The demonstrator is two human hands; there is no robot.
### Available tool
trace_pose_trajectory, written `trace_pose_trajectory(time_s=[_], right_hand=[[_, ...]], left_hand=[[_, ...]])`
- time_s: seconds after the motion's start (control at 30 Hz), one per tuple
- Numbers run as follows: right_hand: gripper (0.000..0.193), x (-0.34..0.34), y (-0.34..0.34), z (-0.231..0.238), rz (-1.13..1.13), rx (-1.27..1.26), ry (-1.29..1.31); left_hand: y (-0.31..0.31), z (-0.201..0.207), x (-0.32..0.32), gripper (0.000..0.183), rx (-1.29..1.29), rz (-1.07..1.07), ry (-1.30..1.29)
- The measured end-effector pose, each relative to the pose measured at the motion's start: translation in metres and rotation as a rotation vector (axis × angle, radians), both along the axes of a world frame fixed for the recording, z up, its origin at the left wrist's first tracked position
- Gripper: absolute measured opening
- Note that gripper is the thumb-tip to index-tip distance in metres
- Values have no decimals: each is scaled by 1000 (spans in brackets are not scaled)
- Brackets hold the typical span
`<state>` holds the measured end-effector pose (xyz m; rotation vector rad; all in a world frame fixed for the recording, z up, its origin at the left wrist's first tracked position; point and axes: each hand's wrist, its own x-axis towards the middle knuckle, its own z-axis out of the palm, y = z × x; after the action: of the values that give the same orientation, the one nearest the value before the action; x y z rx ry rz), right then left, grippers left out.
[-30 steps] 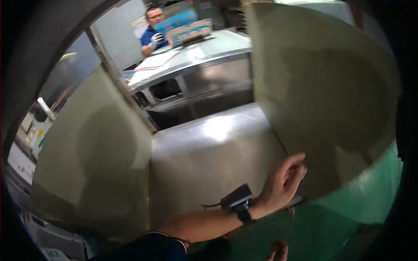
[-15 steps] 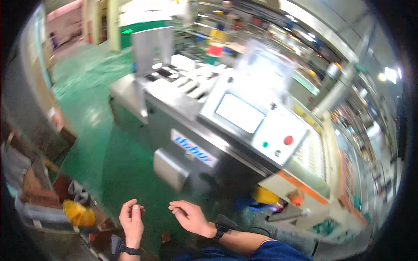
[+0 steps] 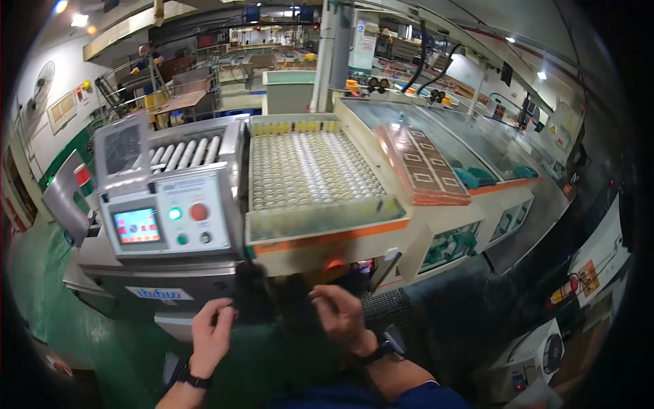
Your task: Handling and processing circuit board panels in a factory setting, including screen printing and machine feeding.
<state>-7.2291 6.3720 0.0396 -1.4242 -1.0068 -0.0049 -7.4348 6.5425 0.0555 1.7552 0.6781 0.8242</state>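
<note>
My left hand point(image 3: 211, 332) hangs in the air before the grey front of a machine, its fingers loosely curled and nothing visible in it. To its right, my right hand point(image 3: 340, 319) is also raised, with fingers bent and slightly apart, holding nothing I can see. Both wrists wear dark bands. Neither hand touches anything. Beyond the left hand stands a control panel point(image 3: 180, 235) with a lit screen, a green light and a red button. A conveyor bed point(image 3: 306, 163) full of small wheels lies farther off. Copper-coloured panels point(image 3: 415, 163) rest in a stack on the machine's cover to the right.
White rollers point(image 3: 184, 153) run behind the control panel. A grey post point(image 3: 334, 58) rises behind the conveyor bed. Low windows point(image 3: 449, 245) sit in the machine's side. A white unit point(image 3: 528, 358) stands at lower right. Another person point(image 3: 144, 63) is far back at the left.
The view has swung right, so the control panel now lies at left and the conveyor bed and copper-coloured panels show. Both hands stay raised and empty; the right one's fingers are more bent.
</note>
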Motion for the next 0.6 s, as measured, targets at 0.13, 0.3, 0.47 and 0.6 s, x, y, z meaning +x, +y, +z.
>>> trace_pose_trajectory(time_s=[0.13, 0.3, 0.47, 0.6], right_hand=[[13, 137, -87, 15, -341, -104, -94], [11, 311, -199, 65, -688, -163, -77], [19, 455, -248, 104, -898, -190, -190], [18, 530, -245, 101, -813, -365, -260]], left_hand=[[-39, 13, 185, 22, 95, -299, 79], [-78, 23, 413, 51, -59, -431, 28], [-90, 22, 548, 63, 300, -270, 147], [-86, 18, 568, 68, 462, -189, 267]])
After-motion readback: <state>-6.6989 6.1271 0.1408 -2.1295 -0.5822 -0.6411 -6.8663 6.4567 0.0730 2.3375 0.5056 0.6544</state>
